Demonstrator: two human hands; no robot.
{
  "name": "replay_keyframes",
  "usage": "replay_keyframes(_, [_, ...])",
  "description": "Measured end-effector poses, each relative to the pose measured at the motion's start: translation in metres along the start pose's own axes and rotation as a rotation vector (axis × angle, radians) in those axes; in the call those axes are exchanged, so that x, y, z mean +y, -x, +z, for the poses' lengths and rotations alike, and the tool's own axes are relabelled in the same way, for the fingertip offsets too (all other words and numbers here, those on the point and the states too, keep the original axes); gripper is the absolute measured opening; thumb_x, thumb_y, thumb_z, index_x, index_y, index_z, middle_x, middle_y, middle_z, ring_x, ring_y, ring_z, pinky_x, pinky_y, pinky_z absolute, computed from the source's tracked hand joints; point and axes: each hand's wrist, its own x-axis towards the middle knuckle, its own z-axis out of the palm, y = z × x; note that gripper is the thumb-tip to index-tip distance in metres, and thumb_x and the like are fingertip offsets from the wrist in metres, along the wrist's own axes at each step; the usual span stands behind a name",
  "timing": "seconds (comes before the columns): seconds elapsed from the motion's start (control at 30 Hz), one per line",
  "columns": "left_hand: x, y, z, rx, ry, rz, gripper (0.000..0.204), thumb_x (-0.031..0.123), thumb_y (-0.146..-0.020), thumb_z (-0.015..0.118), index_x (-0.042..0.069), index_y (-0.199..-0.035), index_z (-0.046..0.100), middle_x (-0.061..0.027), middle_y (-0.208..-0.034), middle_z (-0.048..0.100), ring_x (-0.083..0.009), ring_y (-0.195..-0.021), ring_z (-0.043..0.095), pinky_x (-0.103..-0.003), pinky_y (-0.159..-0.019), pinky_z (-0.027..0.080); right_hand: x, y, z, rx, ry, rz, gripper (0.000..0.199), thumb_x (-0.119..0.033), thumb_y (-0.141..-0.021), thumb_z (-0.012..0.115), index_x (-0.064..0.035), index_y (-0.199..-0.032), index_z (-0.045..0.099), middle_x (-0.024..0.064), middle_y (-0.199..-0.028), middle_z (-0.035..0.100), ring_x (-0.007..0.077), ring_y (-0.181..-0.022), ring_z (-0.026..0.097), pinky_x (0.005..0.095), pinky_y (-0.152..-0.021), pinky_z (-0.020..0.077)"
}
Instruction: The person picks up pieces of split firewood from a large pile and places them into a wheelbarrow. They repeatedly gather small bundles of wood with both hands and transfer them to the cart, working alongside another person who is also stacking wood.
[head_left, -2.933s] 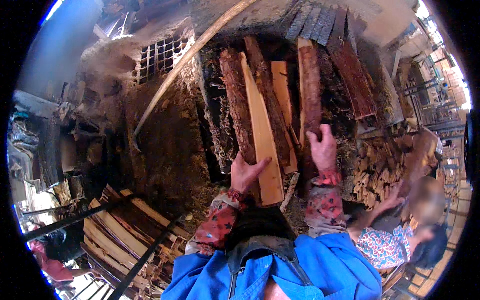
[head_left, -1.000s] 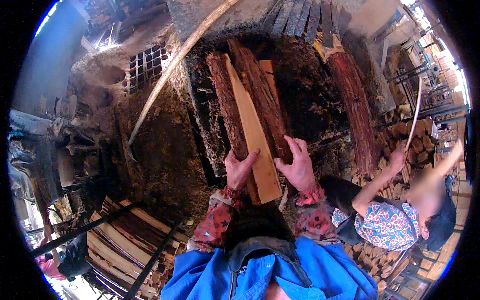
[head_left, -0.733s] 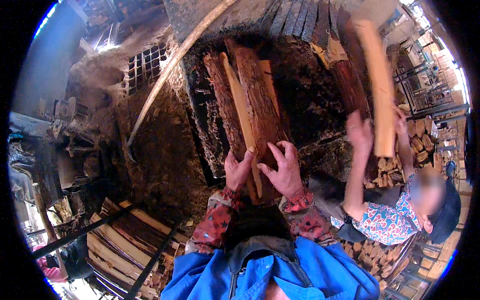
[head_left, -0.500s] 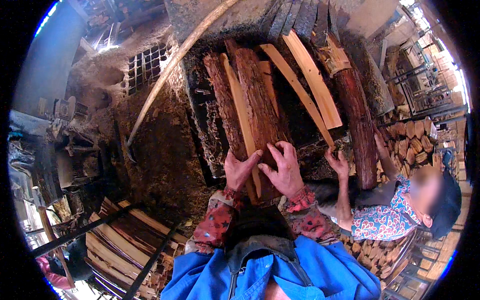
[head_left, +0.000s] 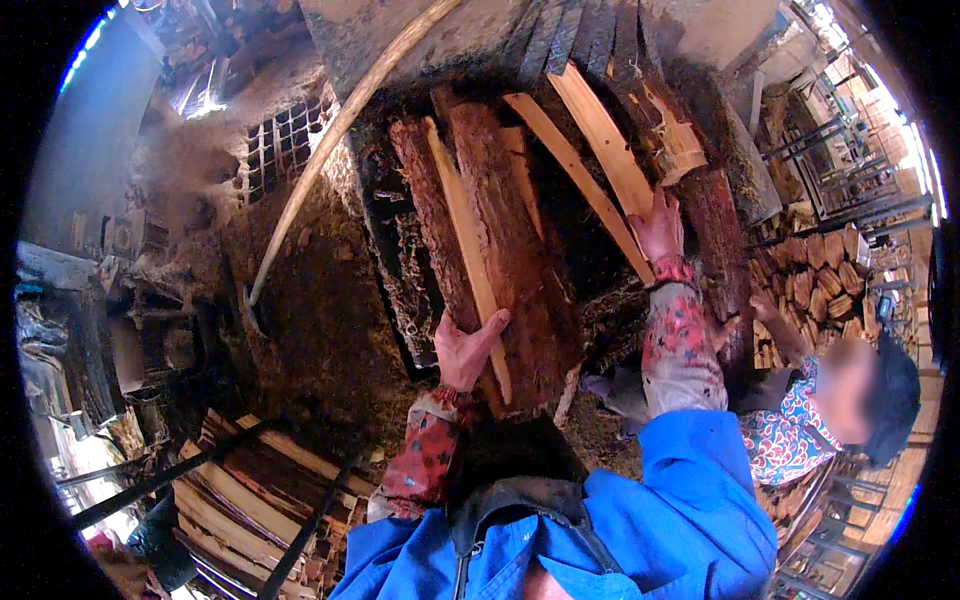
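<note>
My left hand (head_left: 468, 350) is at the near end of a bundle of wood slabs. Its fingers wrap the outer side of a bark-covered slab (head_left: 432, 190), and the thumb lies across a thin pale strip (head_left: 465, 225) on top. A wide bark slab (head_left: 500, 200) lies against that strip. Stretched forward to the right, my right hand (head_left: 660, 232) grasps the near end of a wider pale board (head_left: 603, 135), the palm side hidden. Left of this hand, a narrow pale strip (head_left: 580, 180) slants toward my wrist.
A co-worker (head_left: 790, 430) at the right has a hand near a long bark-covered log (head_left: 718, 230). A curved wooden handle (head_left: 335, 140) with a dark metal end leans at the left. Split wood is stacked at lower left (head_left: 245, 500) and right (head_left: 820, 285). Dark metal slats (head_left: 565, 40) lie beyond.
My right hand has left the bark bundle and reached forward right onto the wider pale board. My left hand stays on the bundle. The co-worker's hand has drawn away from the narrow strip.
</note>
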Motion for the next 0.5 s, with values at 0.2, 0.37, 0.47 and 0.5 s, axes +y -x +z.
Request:
replay_keyframes(0.2, [-0.008, -0.003, -0.004, 0.008, -0.031, -0.052, 0.041, 0.004, -0.081, 0.074, -0.004, -0.116, 0.054, -0.0101, -0.108, 0.065, -0.0155, -0.094, 0.063, -0.031, -0.085, 0.052, 0.031, 0.006, 0.014, -0.078, 0.053, -0.180, 0.053, -0.016, -0.078, 0.066, -0.0056, -0.127, 0.050, 0.0193, -0.108, 0.060, 0.0398, -0.098, 0.058, 0.0488, -0.079, 0.0476])
replay_keyframes(0.37, [-0.011, -0.008, -0.006, 0.026, -0.082, -0.055, 0.041, 0.009, -0.080, 0.076, -0.004, -0.113, 0.056, -0.0105, -0.107, 0.066, -0.0155, -0.094, 0.063, -0.031, -0.084, 0.052, 0.018, 0.070, -0.002, -0.020, 0.030, -0.225, 0.044, -0.009, -0.081, 0.063, -0.0025, -0.123, 0.052, 0.0197, -0.114, 0.054, 0.0388, -0.103, 0.055, 0.0466, -0.086, 0.0472])
replay_keyframes(0.47, [-0.008, -0.010, -0.006, 0.026, -0.110, -0.110, 0.044, 0.013, -0.079, 0.078, -0.004, -0.113, 0.056, -0.0105, -0.105, 0.067, -0.0149, -0.093, 0.063, -0.030, -0.083, 0.052, 0.012, 0.100, -0.021, -0.084, -0.036, -0.128, 0.045, -0.004, -0.080, 0.063, -0.0022, -0.123, 0.052, 0.0182, -0.116, 0.052, 0.0378, -0.106, 0.053, 0.0453, -0.089, 0.0458])
replay_keyframes(0.5, [-0.008, -0.009, -0.006, 0.027, -0.102, -0.097, 0.044, 0.014, -0.078, 0.079, -0.004, -0.113, 0.056, -0.0104, -0.105, 0.067, -0.0146, -0.092, 0.064, -0.030, -0.082, 0.053, 0.012, 0.108, -0.025, -0.085, -0.050, -0.121, 0.045, -0.002, -0.080, 0.063, -0.0022, -0.123, 0.052, 0.0176, -0.115, 0.053, 0.0375, -0.107, 0.053, 0.0448, -0.089, 0.0457])
